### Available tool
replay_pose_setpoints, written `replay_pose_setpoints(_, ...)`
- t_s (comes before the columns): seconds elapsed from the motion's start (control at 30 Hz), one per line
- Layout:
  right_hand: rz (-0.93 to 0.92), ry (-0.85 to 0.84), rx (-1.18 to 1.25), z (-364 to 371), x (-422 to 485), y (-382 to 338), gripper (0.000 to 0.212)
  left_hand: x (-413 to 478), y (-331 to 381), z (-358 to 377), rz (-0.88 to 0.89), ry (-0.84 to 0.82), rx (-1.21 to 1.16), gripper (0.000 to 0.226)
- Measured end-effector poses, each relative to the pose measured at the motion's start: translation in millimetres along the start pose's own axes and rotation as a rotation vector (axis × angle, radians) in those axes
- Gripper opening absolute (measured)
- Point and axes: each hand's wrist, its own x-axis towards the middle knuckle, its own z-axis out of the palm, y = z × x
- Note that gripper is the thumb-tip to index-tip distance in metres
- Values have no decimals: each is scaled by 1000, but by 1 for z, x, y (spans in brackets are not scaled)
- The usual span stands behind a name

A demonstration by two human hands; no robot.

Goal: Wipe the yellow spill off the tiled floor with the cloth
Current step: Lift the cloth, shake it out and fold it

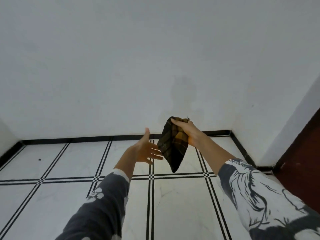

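A dark plaid cloth (170, 148) with yellow-brown checks hangs folded in the air above the floor, pinched at its top by my right hand (186, 131). My left hand (147, 149) is held up just left of the cloth, palm open and fingers spread, its fingertips close to the cloth's left edge. Below both hands lies the white tiled floor (181, 201) with black double lines. A faint yellowish tint shows on the tile under the cloth (161, 168); I cannot tell if it is the spill.
A plain white wall (138, 66) rises ahead, with a black skirting strip (78, 140) along its foot. A dark red-brown door or panel (301, 156) stands at the right. A small dark speck (39, 159) lies on the left tile.
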Motion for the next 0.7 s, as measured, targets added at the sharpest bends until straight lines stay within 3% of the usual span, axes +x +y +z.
replay_pose_setpoints(0.13, 56, -66, -69, 0, -5, 9, 39, -9, -8, 18, 146, -122, -115, 87)
replay_pose_setpoints(0.27, 63, -115, -179, -6, -7, 3, 47, -13, -1, 12, 338, 47, -154, 47)
replay_pose_setpoints(0.4, 117, -101, -370, -15, -12, 6, 51, -21, 6, -4, 443, 123, -242, 35)
replay_pose_setpoints(0.6, 9, 130, -207, -19, -15, 18, 59, -35, 3, -13, 460, 48, -227, 48)
replay_pose_setpoints(0.7, -36, 94, -165, -19, -20, 14, 66, -45, 8, -19, 525, 9, -238, 45)
